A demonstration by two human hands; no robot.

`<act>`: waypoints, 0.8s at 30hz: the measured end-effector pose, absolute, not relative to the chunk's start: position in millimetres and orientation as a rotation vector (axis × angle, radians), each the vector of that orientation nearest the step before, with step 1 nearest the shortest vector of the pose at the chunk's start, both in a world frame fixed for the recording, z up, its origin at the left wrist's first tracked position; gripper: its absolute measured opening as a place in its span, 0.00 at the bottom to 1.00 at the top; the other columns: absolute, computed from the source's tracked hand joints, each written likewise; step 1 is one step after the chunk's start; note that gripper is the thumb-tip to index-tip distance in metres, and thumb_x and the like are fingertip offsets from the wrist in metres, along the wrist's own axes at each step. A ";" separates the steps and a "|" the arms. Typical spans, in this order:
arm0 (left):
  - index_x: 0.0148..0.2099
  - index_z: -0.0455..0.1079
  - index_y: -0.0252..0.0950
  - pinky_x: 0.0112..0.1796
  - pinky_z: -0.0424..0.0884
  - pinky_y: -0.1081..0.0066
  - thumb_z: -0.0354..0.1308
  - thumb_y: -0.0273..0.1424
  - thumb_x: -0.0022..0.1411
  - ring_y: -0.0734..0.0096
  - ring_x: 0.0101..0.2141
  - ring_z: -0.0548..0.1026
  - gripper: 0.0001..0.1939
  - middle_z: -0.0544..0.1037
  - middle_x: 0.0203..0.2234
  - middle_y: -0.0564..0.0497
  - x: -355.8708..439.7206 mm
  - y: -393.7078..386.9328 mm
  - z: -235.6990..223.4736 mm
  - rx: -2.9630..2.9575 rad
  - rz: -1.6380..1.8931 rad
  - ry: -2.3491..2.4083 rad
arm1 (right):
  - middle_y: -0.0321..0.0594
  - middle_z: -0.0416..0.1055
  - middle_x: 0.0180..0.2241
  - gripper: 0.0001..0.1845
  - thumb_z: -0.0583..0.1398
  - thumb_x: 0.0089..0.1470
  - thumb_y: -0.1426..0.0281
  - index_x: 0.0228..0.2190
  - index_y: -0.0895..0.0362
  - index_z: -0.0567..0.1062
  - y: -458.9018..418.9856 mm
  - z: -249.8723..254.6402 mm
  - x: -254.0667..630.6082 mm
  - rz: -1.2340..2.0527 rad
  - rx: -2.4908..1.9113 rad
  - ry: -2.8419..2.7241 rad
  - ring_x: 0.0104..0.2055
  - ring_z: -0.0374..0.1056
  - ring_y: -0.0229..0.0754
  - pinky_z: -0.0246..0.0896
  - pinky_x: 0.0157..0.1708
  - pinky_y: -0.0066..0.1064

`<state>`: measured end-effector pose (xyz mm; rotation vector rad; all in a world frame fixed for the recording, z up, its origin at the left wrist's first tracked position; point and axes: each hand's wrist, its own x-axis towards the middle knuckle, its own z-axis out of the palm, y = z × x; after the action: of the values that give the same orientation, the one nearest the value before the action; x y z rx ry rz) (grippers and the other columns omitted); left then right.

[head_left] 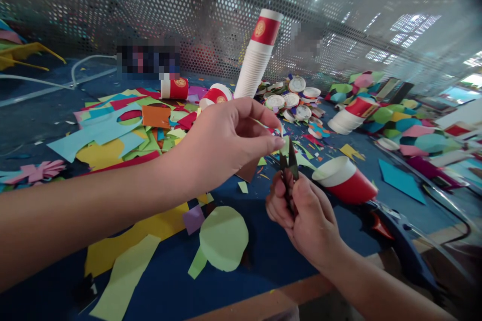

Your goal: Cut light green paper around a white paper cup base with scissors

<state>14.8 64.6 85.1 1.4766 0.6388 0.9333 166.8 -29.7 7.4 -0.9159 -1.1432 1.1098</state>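
Note:
My left hand (pixel 222 138) reaches across the table, thumb and forefinger closed in a pinch on a small light green paper piece (pixel 286 146). Below and right of it, my right hand (pixel 305 210) grips small dark scissors (pixel 289 163), blades pointing up at the green paper; whether the blades meet it I cannot make out. Under my hands on the blue tabletop lies a light green paper disc (pixel 225 238), partly over a small green strip (pixel 197 263). A red and white paper cup (pixel 344 180) rests on its side just right of my right hand.
A leaning stack of paper cups (pixel 256 60) stands behind my left hand. Coloured paper scraps (pixel 109 130) pile up at left. A blue glue gun (pixel 404 235) lies at the right edge. Several white-rimmed discs (pixel 291 99) are heaped before the perforated metal panel (pixel 203 15).

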 end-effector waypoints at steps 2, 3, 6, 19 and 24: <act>0.32 0.68 0.37 0.23 0.68 0.77 0.68 0.20 0.55 0.75 0.23 0.75 0.12 0.75 0.22 0.57 15.0 63.8 84.9 1.473 0.940 0.649 | 0.26 0.51 0.16 0.22 0.57 0.68 0.51 0.29 0.54 0.69 -30.4 7.6 166.8 1.120 -0.911 -1.141 0.16 0.43 0.31 0.39 0.18 0.26; 0.33 0.67 0.37 0.23 0.68 0.76 0.68 0.19 0.56 0.75 0.23 0.75 0.13 0.74 0.21 0.57 15.1 63.3 84.4 1.474 0.935 0.649 | 0.25 0.51 0.16 0.22 0.58 0.68 0.52 0.29 0.54 0.69 -30.9 8.0 166.7 1.124 -0.911 -1.138 0.16 0.43 0.31 0.39 0.18 0.26; 0.33 0.64 0.38 0.22 0.68 0.76 0.67 0.21 0.58 0.74 0.22 0.74 0.13 0.74 0.20 0.58 14.8 62.2 81.6 1.493 0.920 0.622 | 0.25 0.52 0.16 0.22 0.58 0.68 0.51 0.29 0.54 0.69 -31.7 9.2 166.1 1.128 -0.923 -1.141 0.16 0.43 0.30 0.40 0.18 0.26; 0.33 0.65 0.38 0.20 0.65 0.76 0.67 0.22 0.57 0.73 0.23 0.76 0.13 0.75 0.21 0.57 16.1 63.9 75.7 1.543 0.893 0.555 | 0.25 0.52 0.15 0.24 0.58 0.66 0.48 0.28 0.54 0.68 -29.7 9.4 165.3 1.160 -0.947 -1.126 0.15 0.42 0.30 0.39 0.17 0.26; 0.33 0.64 0.39 0.22 0.69 0.75 0.67 0.23 0.57 0.73 0.23 0.75 0.12 0.74 0.21 0.57 15.9 64.4 74.2 1.528 0.890 0.546 | 0.25 0.52 0.15 0.25 0.57 0.66 0.47 0.28 0.54 0.68 -31.1 9.9 165.6 1.167 -0.944 -1.119 0.15 0.42 0.30 0.39 0.17 0.27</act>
<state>15.9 64.4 74.2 1.5277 0.5458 0.8898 165.6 -31.1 9.9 -0.9439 -1.1189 1.1667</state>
